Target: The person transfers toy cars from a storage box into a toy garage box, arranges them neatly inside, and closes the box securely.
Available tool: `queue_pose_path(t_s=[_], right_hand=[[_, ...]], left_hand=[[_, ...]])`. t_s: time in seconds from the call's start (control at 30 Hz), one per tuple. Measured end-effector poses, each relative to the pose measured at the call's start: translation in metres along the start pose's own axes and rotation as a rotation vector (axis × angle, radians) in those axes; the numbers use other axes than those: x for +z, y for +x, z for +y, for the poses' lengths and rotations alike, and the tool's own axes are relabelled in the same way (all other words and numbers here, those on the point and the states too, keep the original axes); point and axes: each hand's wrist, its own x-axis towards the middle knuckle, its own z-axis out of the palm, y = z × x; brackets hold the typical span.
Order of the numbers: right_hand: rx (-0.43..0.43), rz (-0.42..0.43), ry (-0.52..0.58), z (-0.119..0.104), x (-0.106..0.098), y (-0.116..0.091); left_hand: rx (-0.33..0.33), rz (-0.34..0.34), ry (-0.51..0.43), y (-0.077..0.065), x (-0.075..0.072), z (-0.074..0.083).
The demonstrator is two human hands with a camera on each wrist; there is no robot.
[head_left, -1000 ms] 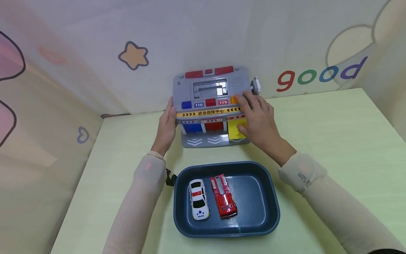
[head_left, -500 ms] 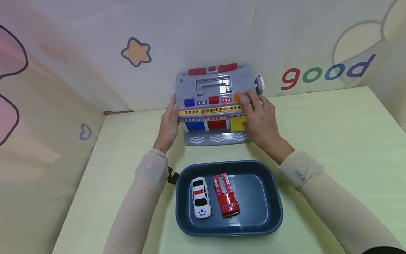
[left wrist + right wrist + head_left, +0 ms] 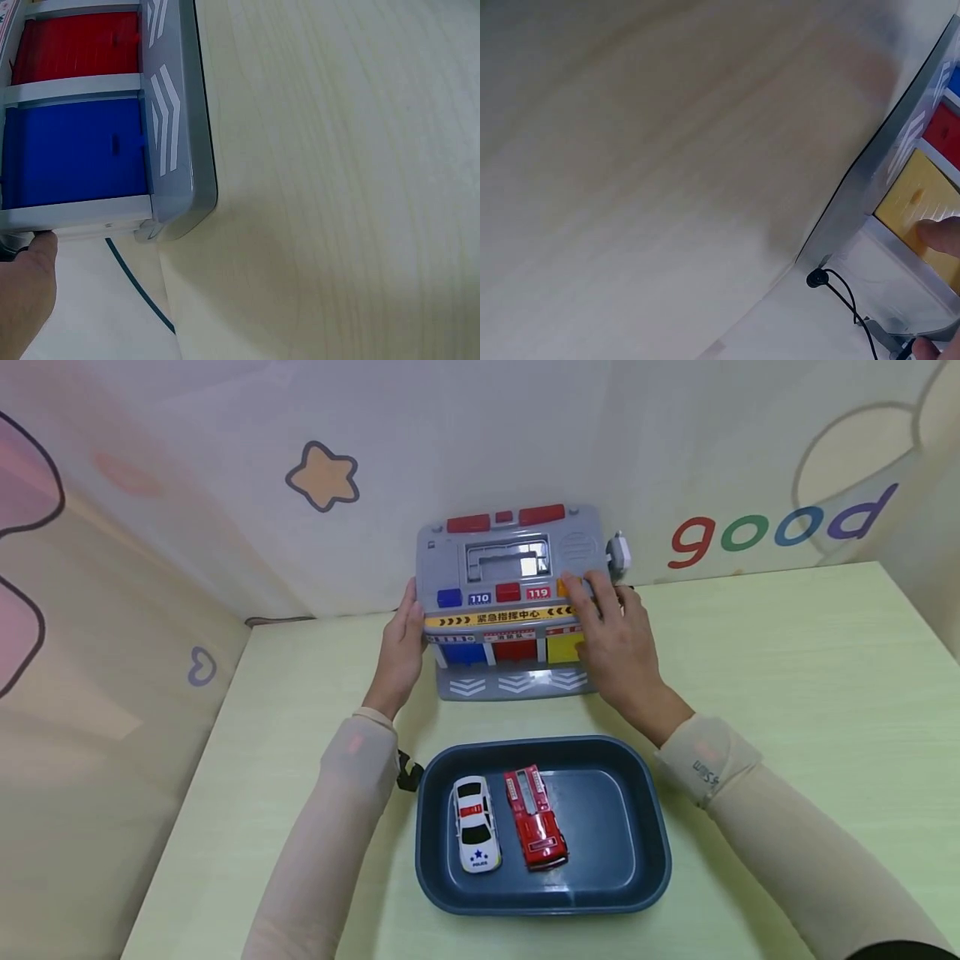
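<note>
A grey toy garage (image 3: 512,564) stands against the back wall, with a blue door (image 3: 75,154), a red door (image 3: 79,49) and a yellow door (image 3: 921,202). All three doors are down. My left hand (image 3: 397,656) holds the garage's left side; most of its fingers are hidden behind it. At the right end, my right hand (image 3: 618,647) grips the garage, fingers bent over the front edge near the orange button (image 3: 564,587). Its thumb (image 3: 939,234) presses on the yellow door in the right wrist view.
A dark blue tray (image 3: 652,835) is in front of the garage. In it lie a white police car (image 3: 475,827) and a red toy fire truck (image 3: 537,822). A small grey piece (image 3: 618,556) sticks out at the garage's right side, with a black cord (image 3: 847,289) nearby.
One second ago the yellow door stood out over the ramp under my right thumb; it has swung down flush with the others. My left hand keeps its place, and the head view has shifted slightly.
</note>
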Motion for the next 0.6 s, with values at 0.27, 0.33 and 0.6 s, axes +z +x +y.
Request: queue_pose_path(t_s=[0.27,0.33,0.6], right_hand=[[-0.003,0.011,-0.009,0.0005,0.0012,-0.001],[-0.003,0.012,-0.01,0.0,0.001,-0.0011],[0.001,0.015,-0.013,-0.0022,0.0018,-0.0002]], left_hand=[[-0.008,0.006,0.017,0.0009,0.0019,-0.0005],[-0.013,0.008,0.018,0.0011,0.0021,-0.0006],[-0.013,0.015,0.022,-0.0001,0.0012,-0.0008]])
